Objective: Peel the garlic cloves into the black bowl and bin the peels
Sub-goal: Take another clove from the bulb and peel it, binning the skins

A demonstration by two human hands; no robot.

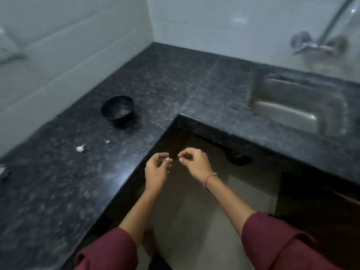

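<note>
Garlic clove (pixel 80 148) lies on the black granite counter (pixel 58 191), pale, with a short tail of stem or skin; it is well apart from both hands, toward the wall side. A small white fleck (pixel 107 141) sits near it, likely a scrap of peel. The black bowl (pixel 117 108) stands upright further back on the same run; something pale shows in its bottom, too blurred to call peeled cloves.

Left hand (pixel 156 168) and right hand (pixel 194 162) are held just off the counter's inner edge, over the floor. Fingers of both curl inward, tips facing and almost meeting. There is a pale spot at each set of tips, which may be nail, clove or skin; cannot tell whether either hand pinches anything.

Judgement: the step looks like working skin off something small between the fingertips. To do it well, bring the hands over the counter or bowl, since anything dropped here falls to the floor. Nip the root end, split the skin with a thumbnail and roll it loose; let the bare clove fall into the bowl; keep the peel in one palm. No bin is in view, so heap the peels with the fleck until one is reached. The clove on the counter is not yet peeled.

Further out: steel sink (pixel 298 106) set in the right-hand run; wall tap (pixel 319 43) above it; white tiles behind.
</note>
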